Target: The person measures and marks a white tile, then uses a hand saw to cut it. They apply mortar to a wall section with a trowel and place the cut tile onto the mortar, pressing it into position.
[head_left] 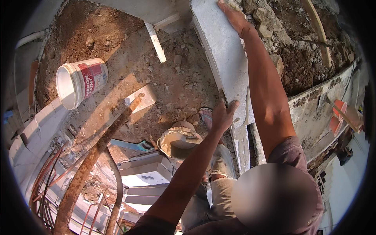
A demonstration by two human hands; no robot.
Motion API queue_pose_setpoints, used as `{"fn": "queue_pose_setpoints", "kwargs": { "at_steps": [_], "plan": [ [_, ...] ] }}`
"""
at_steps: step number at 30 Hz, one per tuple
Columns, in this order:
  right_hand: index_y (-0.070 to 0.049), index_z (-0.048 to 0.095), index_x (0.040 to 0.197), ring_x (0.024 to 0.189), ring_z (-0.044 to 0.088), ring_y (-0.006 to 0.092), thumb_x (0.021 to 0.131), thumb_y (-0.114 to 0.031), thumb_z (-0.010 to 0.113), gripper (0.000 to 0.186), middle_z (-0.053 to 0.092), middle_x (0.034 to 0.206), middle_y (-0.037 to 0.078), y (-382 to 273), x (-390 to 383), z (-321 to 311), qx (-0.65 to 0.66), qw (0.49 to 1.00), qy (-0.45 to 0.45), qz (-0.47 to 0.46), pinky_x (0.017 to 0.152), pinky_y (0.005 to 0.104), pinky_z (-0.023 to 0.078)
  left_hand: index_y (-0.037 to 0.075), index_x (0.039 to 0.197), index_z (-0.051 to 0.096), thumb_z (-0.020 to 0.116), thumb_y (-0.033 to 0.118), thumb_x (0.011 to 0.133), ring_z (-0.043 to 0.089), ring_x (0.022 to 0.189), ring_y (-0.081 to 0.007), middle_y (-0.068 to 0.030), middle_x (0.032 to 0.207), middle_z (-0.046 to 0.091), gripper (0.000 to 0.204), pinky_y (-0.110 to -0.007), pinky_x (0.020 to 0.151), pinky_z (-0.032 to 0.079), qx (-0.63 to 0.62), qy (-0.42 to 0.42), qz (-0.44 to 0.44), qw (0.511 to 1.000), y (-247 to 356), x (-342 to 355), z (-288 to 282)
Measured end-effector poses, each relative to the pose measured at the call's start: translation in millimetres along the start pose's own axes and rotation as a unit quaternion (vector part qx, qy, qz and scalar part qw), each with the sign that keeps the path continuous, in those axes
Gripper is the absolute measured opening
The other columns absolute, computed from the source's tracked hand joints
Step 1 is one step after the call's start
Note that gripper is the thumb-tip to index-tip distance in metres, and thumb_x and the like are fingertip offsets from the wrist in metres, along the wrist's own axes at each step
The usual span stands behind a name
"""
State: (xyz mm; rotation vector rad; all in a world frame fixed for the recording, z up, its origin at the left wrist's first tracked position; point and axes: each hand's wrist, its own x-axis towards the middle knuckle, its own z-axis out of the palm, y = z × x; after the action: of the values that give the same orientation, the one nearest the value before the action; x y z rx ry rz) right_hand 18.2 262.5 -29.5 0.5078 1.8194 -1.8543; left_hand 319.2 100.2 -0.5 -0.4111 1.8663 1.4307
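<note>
A long white lightweight concrete block (225,51) lies along the top of a low block wall (241,147), running away from me. My right hand (236,18) is at its far right edge, thumb on the upper face and the other fingers partly hidden. Nearer me, my left hand (224,116) grips the block's left edge, its thumb on top. A thin dark piece (222,95) shows just beyond the left fingers; its kind is unclear. Below the left forearm stands a bucket (178,144) with grey wet mix in it.
A white paint bucket (80,84) lies tilted at the left. A rusty pole (92,160) slants across the lower left, near a blue-handled handsaw (145,145) and stacked white blocks (145,172). Soil and rubble (301,58) lie right of the wall. Orange plastic pieces (337,117) are far right.
</note>
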Motion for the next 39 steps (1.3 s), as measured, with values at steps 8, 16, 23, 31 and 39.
{"fn": "queue_pose_setpoints", "kwargs": {
  "at_steps": [8, 16, 23, 31, 39],
  "plan": [
    [0.004, 0.055, 0.136, 0.124, 0.059, 0.036, 0.095, -0.065, 0.046, 0.081, 0.06, 0.133, 0.026, 0.6, -5.8, -1.9, -0.262, 0.953, 0.138, -0.063, 0.108, 0.0423, 0.042, -0.011, 0.119, 0.054, 0.067, 0.05, 0.093, 0.065, 0.101, -0.0329, -0.0244, 0.109, 0.066, 0.068, -0.042, 0.09, 0.05, -0.02, 0.027, 0.026, 0.999, -12.3, -2.3, 9.8],
    [0.01, 0.065, 0.121, 0.12, 0.061, 0.038, 0.094, -0.065, 0.049, 0.081, 0.067, 0.12, 0.029, -10.9, -17.6, 1.1, -0.268, 0.946, 0.151, -0.103, 0.108, 0.0419, 0.041, -0.01, 0.121, 0.052, 0.068, 0.05, 0.092, 0.063, 0.104, -0.0308, -0.0249, 0.113, 0.064, 0.069, -0.041, 0.092, 0.048, -0.051, 0.04, 0.039, 0.997, -13.3, -0.6, 14.8],
    [0.009, 0.066, 0.119, 0.12, 0.061, 0.0391, 0.093, -0.066, 0.048, 0.081, 0.067, 0.118, 0.03, -17.3, -24.8, 7.2, -0.249, 0.953, 0.154, -0.083, 0.107, 0.042, 0.041, -0.009, 0.123, 0.051, 0.069, 0.052, 0.091, 0.065, 0.1, -0.0351, -0.0253, 0.109, 0.066, 0.072, -0.043, 0.089, 0.051, -0.002, 0.032, 0.002, 0.999, -11.9, 0.6, 22.2],
    [0.005, 0.058, 0.133, 0.133, 0.049, 0.0402, 0.095, -0.067, 0.041, 0.084, 0.056, 0.134, 0.033, 3.7, -15.4, -2.7, -0.276, 0.939, 0.163, -0.122, 0.113, 0.0402, 0.035, -0.009, 0.139, 0.042, 0.06, 0.065, 0.091, 0.07, 0.096, -0.0422, -0.0297, 0.104, 0.069, 0.09, -0.045, 0.083, 0.056, 0.021, -0.029, 0.005, 0.999, -4.8, -2.1, 10.3],
    [0.002, 0.024, 0.156, 0.146, 0.032, 0.0301, 0.097, -0.076, 0.026, 0.098, 0.035, 0.157, 0.02, 136.5, -165.2, -52.4, 0.118, 0.989, 0.037, 0.085, 0.121, 0.0417, 0.022, -0.005, 0.156, 0.02, 0.043, 0.069, 0.097, 0.027, 0.148, -0.0313, -0.0252, 0.159, 0.027, 0.097, -0.04, 0.12, 0.021, -0.253, 0.006, 0.044, 0.966, -47.4, 7.5, -12.5]
  ]
}}
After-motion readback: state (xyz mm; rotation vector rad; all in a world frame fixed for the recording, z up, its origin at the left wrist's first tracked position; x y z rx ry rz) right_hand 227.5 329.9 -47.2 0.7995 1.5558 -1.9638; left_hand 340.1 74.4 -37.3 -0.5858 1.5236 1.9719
